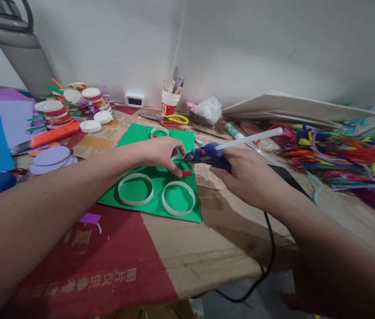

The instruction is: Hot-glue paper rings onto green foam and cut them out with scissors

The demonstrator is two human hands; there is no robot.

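My right hand [243,175] is wrapped round a blue hot glue gun [203,153], with a long white glue stick [250,138] poking out of its back. The nozzle points left, at a red-and-white paper ring [187,172] on a green sheet [157,173]. My left hand [165,153] curves over that ring, thumb and fingers at its left side, pinching or steadying its rim. Two white rings, one on the left [136,189] and one on the right [178,198], lie on the sheet's near part. Another ring [160,132] sits near its far edge.
Scissors with yellow handles [177,118], a cup of pens [170,99] and a small clock [134,100] stand behind the sheet. Red-and-white paper cups [54,113] and an orange cutter [54,134] are at left. Colourful pipe cleaners [346,150] lie right. A black cord [270,248] hangs over the table's front edge.
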